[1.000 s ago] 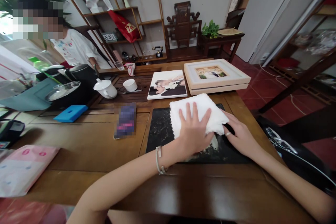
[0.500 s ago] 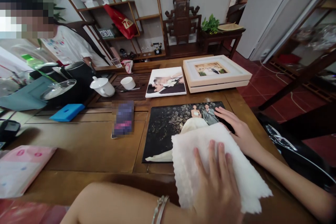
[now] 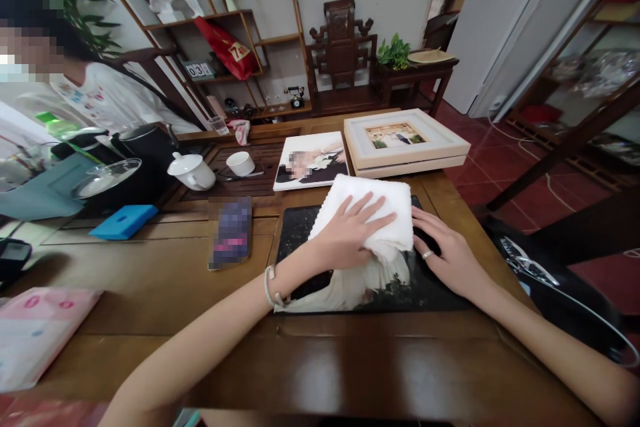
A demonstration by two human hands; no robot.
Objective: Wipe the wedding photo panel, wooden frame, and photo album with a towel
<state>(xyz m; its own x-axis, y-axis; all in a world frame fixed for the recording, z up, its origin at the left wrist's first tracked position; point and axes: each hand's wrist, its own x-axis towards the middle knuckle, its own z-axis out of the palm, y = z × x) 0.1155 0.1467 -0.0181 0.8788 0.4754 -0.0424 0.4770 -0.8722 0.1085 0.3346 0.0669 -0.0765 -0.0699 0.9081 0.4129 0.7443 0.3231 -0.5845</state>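
Note:
Under both hands lies a dark wedding photo panel (image 3: 430, 290), flat on the wooden table; a long pale gown shows in its lower part. My left hand (image 3: 353, 230), a bracelet at its wrist, presses a white cloth (image 3: 395, 197) onto the panel with fingers spread flat. The cloth looks folded and bunches up near the thumb side; it hides the upper middle of the picture, the couple included. At the panel's right side rests my right hand (image 3: 453, 257), fingers stretched out and a ring on one, with fingertips beside the cloth's edge.
Behind the panel lie a smaller photo board (image 3: 313, 160) and a thick pale picture frame (image 3: 407, 140). Left of it are a phone (image 3: 231, 233), a blue block (image 3: 124, 221), a white lidded cup (image 3: 191, 171) and a small bowl (image 3: 241, 163). A person (image 3: 115, 97) sits at far left.
My left hand has pushed the cloth from the panel's near right corner up to its far edge, uncovering the lower right. My right hand has shifted slightly down along the right side.

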